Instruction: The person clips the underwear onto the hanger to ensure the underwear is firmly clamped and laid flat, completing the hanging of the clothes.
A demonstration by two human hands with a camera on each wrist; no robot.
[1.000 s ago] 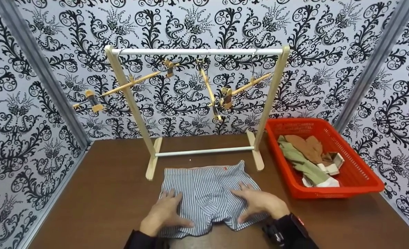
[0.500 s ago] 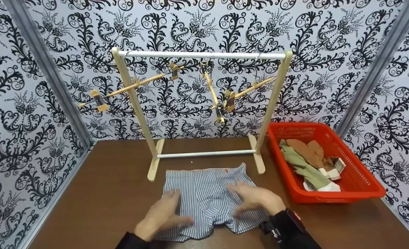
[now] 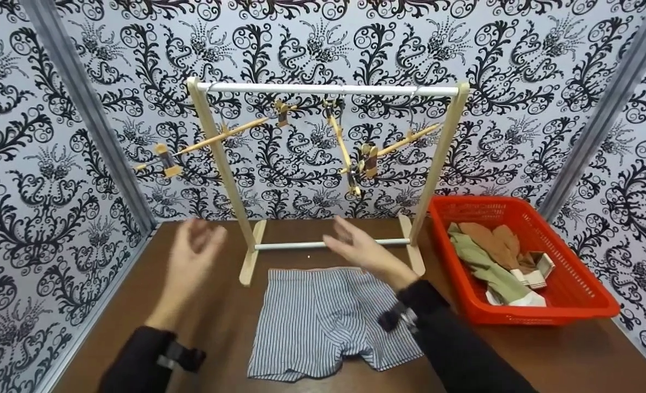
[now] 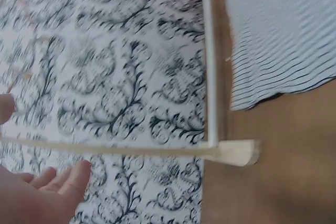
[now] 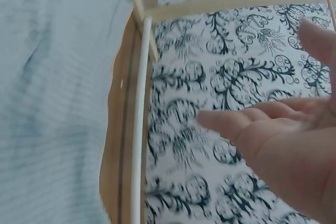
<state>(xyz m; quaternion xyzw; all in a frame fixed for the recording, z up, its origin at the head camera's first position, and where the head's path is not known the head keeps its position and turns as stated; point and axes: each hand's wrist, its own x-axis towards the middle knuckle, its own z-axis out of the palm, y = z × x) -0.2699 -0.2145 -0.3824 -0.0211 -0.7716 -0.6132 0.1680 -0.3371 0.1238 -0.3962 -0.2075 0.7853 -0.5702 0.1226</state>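
A pair of blue-and-white striped shorts (image 3: 323, 319) lies flat on the brown table (image 3: 192, 327), in front of a small wooden clothes rack (image 3: 328, 90). Both hands are raised off the cloth and hold nothing. My left hand (image 3: 192, 248) hovers blurred to the left of the rack's left post, fingers relaxed. My right hand (image 3: 356, 248) hangs open above the shorts' top edge, near the rack's lower white bar (image 3: 328, 244). The left wrist view shows the rack's foot (image 4: 236, 153) and the shorts (image 4: 278, 35). In the right wrist view, straight fingers (image 5: 247, 121) show beside the bar (image 5: 139, 129).
Three wooden clip hangers (image 3: 214, 139) (image 3: 342, 147) (image 3: 399, 144) hang from the rack's top rail. A red plastic basket (image 3: 568, 305) with folded green, tan and white clothes (image 3: 492, 262) stands at the right. Patterned walls close in the table on three sides.
Both hands have lifted off the shorts, where they lay flat, and risen toward the rack; the left hand swung out to the left. The shorts stay flat.
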